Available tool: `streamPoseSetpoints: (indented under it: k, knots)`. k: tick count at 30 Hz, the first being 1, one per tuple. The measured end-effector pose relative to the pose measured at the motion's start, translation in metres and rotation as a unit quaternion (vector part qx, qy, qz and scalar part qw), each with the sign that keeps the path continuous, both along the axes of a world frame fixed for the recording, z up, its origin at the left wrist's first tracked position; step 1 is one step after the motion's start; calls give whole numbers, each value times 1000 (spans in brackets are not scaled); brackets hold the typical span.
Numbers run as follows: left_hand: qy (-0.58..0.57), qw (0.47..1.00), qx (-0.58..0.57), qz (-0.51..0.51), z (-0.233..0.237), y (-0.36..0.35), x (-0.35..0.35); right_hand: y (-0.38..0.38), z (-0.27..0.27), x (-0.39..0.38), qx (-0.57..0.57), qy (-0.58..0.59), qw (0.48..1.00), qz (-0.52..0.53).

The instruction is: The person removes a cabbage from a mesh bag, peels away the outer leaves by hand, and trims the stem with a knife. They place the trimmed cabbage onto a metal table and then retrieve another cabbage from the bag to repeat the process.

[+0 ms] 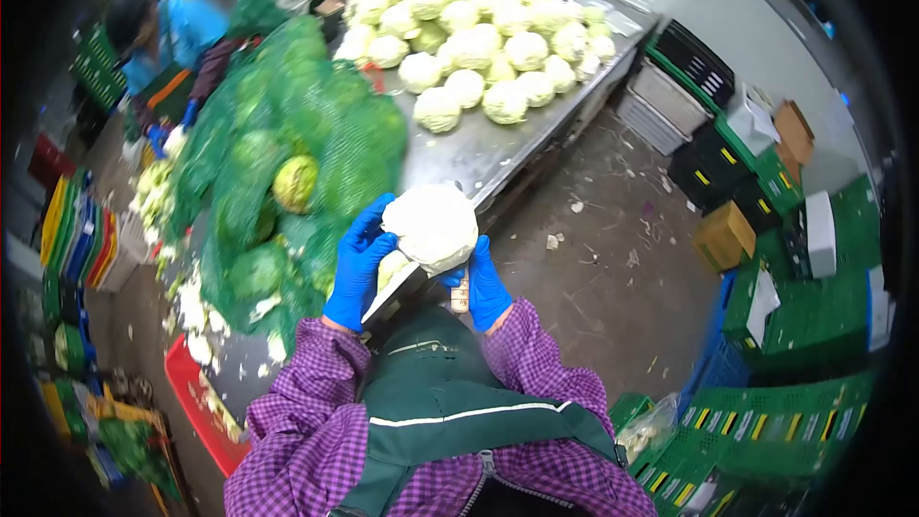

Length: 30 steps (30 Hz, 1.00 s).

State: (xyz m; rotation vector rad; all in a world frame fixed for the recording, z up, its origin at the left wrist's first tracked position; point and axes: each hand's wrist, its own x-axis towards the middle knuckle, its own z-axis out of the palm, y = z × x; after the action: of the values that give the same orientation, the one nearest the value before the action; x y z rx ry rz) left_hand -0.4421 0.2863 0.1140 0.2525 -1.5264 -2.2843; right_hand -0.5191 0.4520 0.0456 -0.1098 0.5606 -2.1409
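A pale, trimmed head of cabbage point(431, 225) is held up in front of me, over the table's near edge. My left hand point(356, 263), in a blue glove, grips its left side with bent fingers. From the right, my gloved right hand point(488, 285) presses against the same cabbage. A short tan handle point(460, 295), seemingly a knife's, pokes down from the right hand's curled fingers; the blade is hidden. Beside my left hand lie green net sacks point(330, 148) of cabbages, and one loose yellow-green cabbage point(295, 184) rests on them.
A large heap of peeled cabbages point(479, 33) covers the far part of the metal table point(450, 161). Leaf scraps point(196, 311) lie at left near a red tray point(196, 412). Another person point(177, 38) works at far left. Green crates point(814, 316) stand at right; scraps litter the floor.
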Motion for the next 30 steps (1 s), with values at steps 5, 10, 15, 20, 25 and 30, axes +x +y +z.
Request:
streamPoseSetpoints:
  k: [5, 10, 15, 20, 25, 30]
  knots:
    - [-3, 989, 41, -142, -2, 35, -97, 36, -10, -81, 71, 8, 989, -130]
    - [13, 984, -14, -174, -3, 42, -201, 50, -5, -182, 85, 5, 989, -120]
    - [-26, 981, 72, -180, -3, 42, -299, 48, 21, -292, 110, 5, 958, -266]
    - [-141, 976, 77, -146, -26, 35, -332, 83, 45, -426, 96, -25, 958, -267]
    - [-248, 967, 59, -10, -58, 8, -319, 109, 37, -586, 85, 33, 945, -313]
    - [-310, 940, 72, 124, -68, 9, -293, 118, 30, -717, 170, -13, 935, -310]
